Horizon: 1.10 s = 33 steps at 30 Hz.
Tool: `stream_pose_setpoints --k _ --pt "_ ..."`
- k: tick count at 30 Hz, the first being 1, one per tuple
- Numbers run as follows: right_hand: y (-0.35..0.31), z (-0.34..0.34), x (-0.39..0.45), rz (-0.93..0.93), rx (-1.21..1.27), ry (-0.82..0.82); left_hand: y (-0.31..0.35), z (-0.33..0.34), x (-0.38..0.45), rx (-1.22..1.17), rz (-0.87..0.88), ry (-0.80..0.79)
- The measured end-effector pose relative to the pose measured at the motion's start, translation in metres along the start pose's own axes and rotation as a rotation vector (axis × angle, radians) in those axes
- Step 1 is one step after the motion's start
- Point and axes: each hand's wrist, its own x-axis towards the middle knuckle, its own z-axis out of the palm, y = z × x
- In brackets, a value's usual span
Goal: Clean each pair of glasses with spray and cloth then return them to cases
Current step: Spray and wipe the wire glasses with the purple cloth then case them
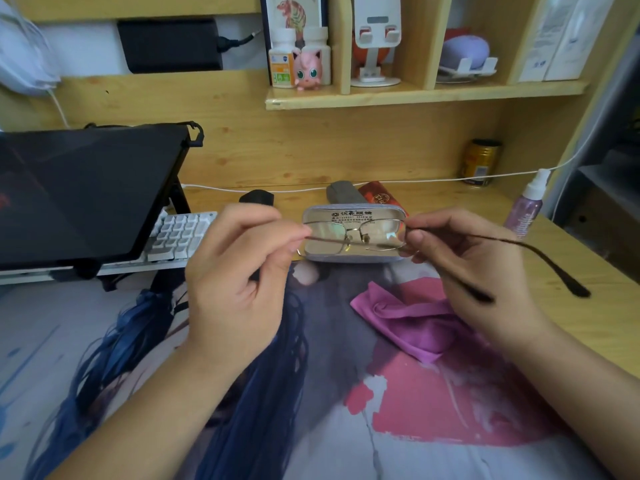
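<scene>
The left hand [239, 271] pinches the glasses [356, 233] at the left hinge, fingers curled round that temple. The glasses hang just above the open case [353, 216], lenses facing the person, probably for inspection or for folding before they go in. The case appears to hold nothing; its printed lining shows through the lenses. The right hand [464, 258] pinches the right hinge, its temple unfolded over the cloth [412, 317], which lies crumpled on the worktop [571, 271]. The spray [526, 206] stands upright at far right, within reach.
</scene>
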Motion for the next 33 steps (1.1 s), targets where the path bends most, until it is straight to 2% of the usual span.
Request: stream_pose_setpoints --k 4,8,12,18,23,27,29,33 --pt "0.010 -0.009 0.008 -0.112 -0.190 -0.012 -0.018 -0.002 0.000 -0.044 -0.115 -0.179" --pt "-0.001 -0.010 0.007 -0.131 -0.170 -0.019 -0.026 -0.005 -0.001 -0.079 -0.241 -0.280" --pt "-0.012 -0.011 0.004 -0.123 -0.067 0.000 -0.024 -0.006 0.002 -0.149 -0.462 -0.280" --pt "-0.018 -0.011 0.000 -0.352 -0.223 -0.050 -0.031 -0.009 0.006 -0.396 -0.742 -0.239" --pt "-0.004 -0.004 -0.001 -0.332 -0.251 -0.164 -0.045 -0.019 0.005 -0.343 -0.776 -0.415" --pt "0.005 0.003 -0.004 -0.261 -0.307 -0.260 -0.050 -0.022 -0.001 -0.121 -0.591 -0.619" --pt "0.008 0.005 -0.004 -0.221 -0.305 -0.290 -0.051 -0.023 -0.001 -0.098 -0.535 -0.648" --pt "0.007 0.004 -0.001 -0.218 -0.347 -0.343 -0.059 -0.033 -0.001 -0.092 -0.613 -0.676"
